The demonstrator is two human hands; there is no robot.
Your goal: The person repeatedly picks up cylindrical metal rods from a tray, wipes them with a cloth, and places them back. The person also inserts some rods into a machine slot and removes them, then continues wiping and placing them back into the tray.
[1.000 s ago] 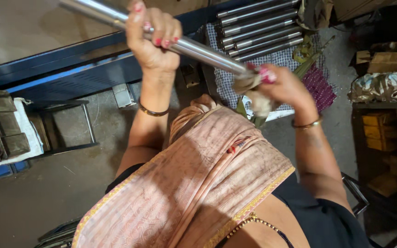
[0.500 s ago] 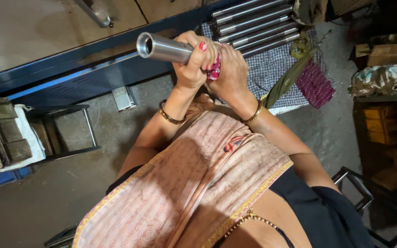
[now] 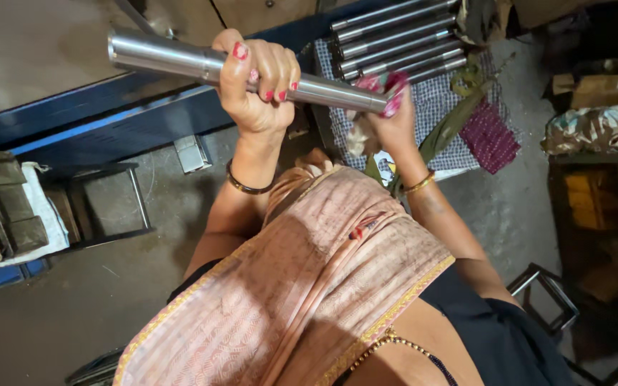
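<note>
Head view puts a long polished steel rod (image 3: 202, 63) across the top, running from about ten o'clock toward one o'clock. My left hand (image 3: 257, 82) is clenched around its middle, knuckles up. My right hand (image 3: 388, 118) closes on the rod's far end with a crumpled rag (image 3: 361, 136) bunched under the palm; I read that as a grasp through the cloth, though the fingertips are partly hidden.

What worries me: the rod looks heavy and smooth, and the long free end at ten o'clock overhangs the left grip. If the cloth slips on the polished metal, the right end could drop, and the bar would pivot in the left fist and swing down toward my lap, draped in a pink scarf (image 3: 287, 286). The free tip also sits close to the blue bench edge (image 3: 94, 121), so a wide turn could knock it.

At one o'clock, a row of similar steel rods (image 3: 395, 32) lies on a checked cloth (image 3: 459, 107), just behind the right hand; a careless sweep could roll them. A maroon cloth (image 3: 491, 136) lies at two o'clock. At nine o'clock a metal frame stool (image 3: 101, 207) and a crate with a white cloth (image 3: 1, 214) stand on the concrete floor (image 3: 73, 300), well apart from the hands.
</note>
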